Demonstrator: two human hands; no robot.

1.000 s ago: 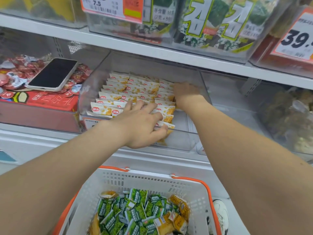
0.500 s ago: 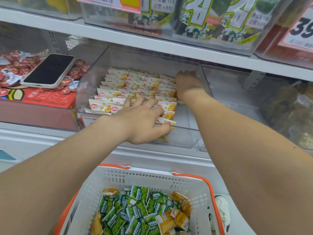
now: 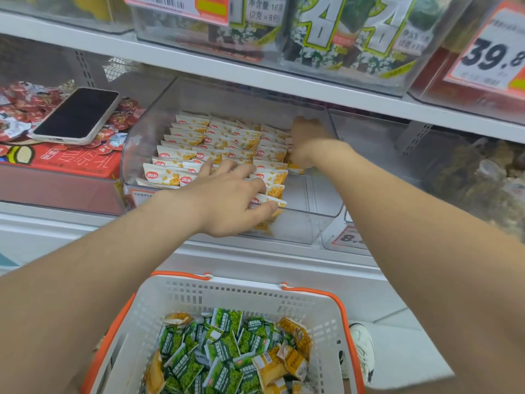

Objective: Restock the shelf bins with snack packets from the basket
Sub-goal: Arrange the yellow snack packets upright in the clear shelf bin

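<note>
Barely shifted, the left hand (image 3: 227, 200) lies spread flat on the front snack packets (image 3: 199, 143) in the clear bin (image 3: 318, 223). Beside the rows, the right hand (image 3: 305, 143) hides its grip; the basket (image 3: 227, 297) below holds more.

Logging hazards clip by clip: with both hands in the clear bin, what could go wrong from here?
1. The phone lies loose on heaped red packets; a nudge might slide it off.
2. The left hand presses the front rows of white-yellow packets; the rows could topple while the right hand reaches the back.
3. The basket holds mostly green packets; they could get mixed in here.
</note>
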